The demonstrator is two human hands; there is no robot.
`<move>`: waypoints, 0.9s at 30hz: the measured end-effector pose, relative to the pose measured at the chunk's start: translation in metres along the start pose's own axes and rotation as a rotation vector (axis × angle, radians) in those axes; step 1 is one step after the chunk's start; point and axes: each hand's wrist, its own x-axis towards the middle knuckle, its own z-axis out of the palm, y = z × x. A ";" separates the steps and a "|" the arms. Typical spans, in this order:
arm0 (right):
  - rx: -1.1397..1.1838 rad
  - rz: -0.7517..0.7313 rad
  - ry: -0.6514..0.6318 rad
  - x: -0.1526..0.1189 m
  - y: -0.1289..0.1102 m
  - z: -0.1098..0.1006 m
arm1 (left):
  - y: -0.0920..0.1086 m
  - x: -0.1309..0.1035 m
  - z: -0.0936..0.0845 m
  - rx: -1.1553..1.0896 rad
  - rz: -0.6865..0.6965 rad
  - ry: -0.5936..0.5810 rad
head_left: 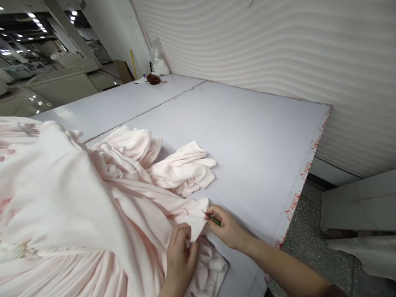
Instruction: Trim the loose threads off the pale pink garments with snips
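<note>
Pale pink fabric point(71, 185) lies in a large, loosely folded heap over the left and front of the table. My left hand point(182, 255) has its fingers curled on the fabric's edge, pinching it near a white corner. Just to the right, my right hand point(224, 227) grips a pair of thread snips point(214, 220) with a green handle. Their thin dark blades point left, close to the fabric corner, which my right fingertips also seem to touch. Whether the blades meet any thread is too small to see.
The pale table point(247, 132) has a dark seam across it and red-printed tape point(292, 206) along its right edge. A ribbed white wall point(262, 49) borders its far side. Near the far corner are a reddish-brown bundle point(154, 78) and a clear plastic bag point(159, 62).
</note>
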 end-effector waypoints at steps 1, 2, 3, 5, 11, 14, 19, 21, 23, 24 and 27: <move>-0.068 -0.045 0.042 -0.002 0.000 -0.001 | 0.000 -0.001 -0.001 -0.011 0.052 0.033; -0.136 -0.098 0.069 -0.004 0.001 -0.001 | 0.001 -0.003 -0.002 -0.008 0.109 0.052; -0.193 -0.150 0.080 -0.006 0.001 -0.002 | 0.001 -0.004 -0.003 0.009 0.164 0.059; -0.259 -0.219 0.046 -0.010 0.000 -0.004 | 0.002 -0.006 -0.005 0.074 0.254 0.061; -0.291 -0.070 -0.166 -0.018 -0.013 -0.018 | 0.005 -0.004 -0.008 0.179 0.284 0.113; -0.375 -0.068 -0.203 -0.020 -0.018 -0.022 | 0.005 -0.004 -0.009 0.157 0.298 0.104; -0.418 -0.051 -0.173 -0.019 -0.017 -0.021 | 0.006 -0.006 -0.010 0.136 0.318 0.068; -0.388 -0.055 -0.193 -0.019 -0.016 -0.020 | 0.005 -0.007 -0.010 0.134 0.306 0.064; -0.384 -0.074 -0.202 -0.020 -0.016 -0.020 | 0.004 -0.009 -0.009 0.130 0.296 0.056; -0.390 -0.083 -0.197 -0.021 -0.016 -0.020 | 0.003 -0.010 -0.009 0.126 0.294 0.051; -0.399 -0.106 -0.187 -0.021 -0.016 -0.018 | 0.001 -0.011 -0.008 0.105 0.285 0.040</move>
